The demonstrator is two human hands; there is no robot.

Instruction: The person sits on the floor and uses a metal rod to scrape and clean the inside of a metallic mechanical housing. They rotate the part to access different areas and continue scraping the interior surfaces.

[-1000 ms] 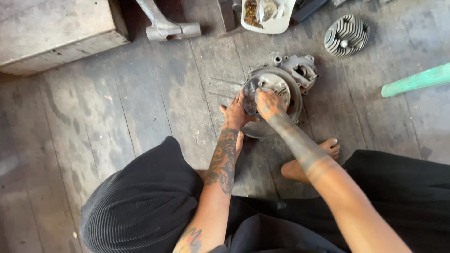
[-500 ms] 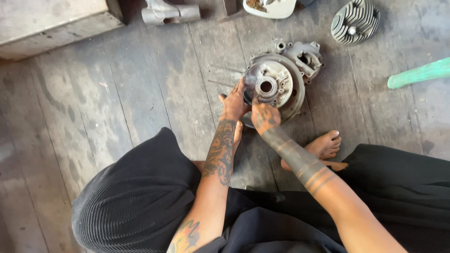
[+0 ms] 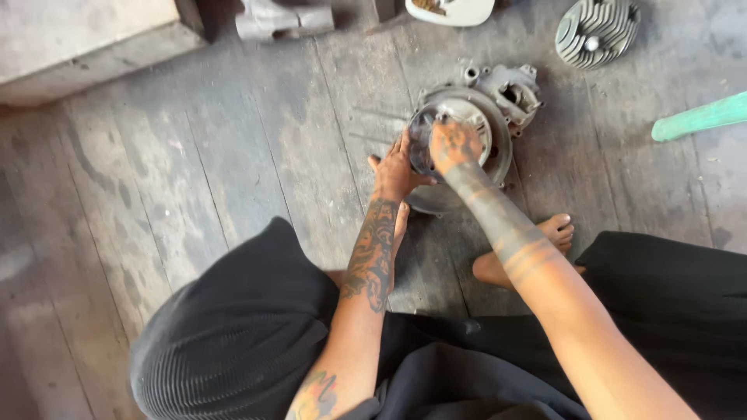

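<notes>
Right hand pressed flat atop round engine casing, upper centre; left hand bracing its left rim, neither closed.

Engine case lies on the floor under the right grip — left grip just beside its left rim, finned head beyond, right.

Head view, steeply down, close

Premises: an informal floor-level engine repair workshop.
Worn wooden floorboards are bearing a grimy engine casing, a finned cylinder head and a metal part, all lying loose.
</notes>
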